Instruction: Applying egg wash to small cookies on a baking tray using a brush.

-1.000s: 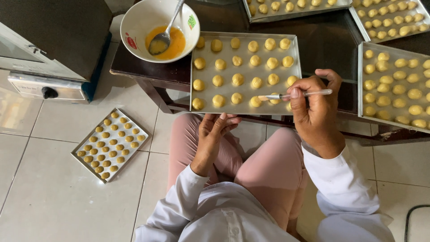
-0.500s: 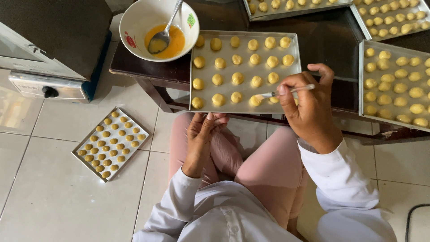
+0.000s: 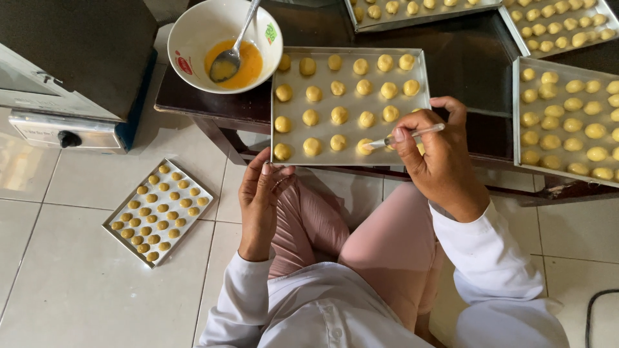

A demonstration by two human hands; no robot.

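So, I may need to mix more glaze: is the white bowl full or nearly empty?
Nearly empty: the white bowl holds only a shallow yellow pool around the metal spoon.

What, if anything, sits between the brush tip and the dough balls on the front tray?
Nothing visible. The right hand holds the thin clear-handled brush, and its tip already rests at a pale yellow dough ball in the near row of the rectangular metal tray. The left hand rests on the knee below the table, clear of it.

R hand (image 3: 442,158) slid brush (image 3: 406,136) left to front-row dough ball (image 3: 365,146); L hand (image 3: 260,193) rose slightly.
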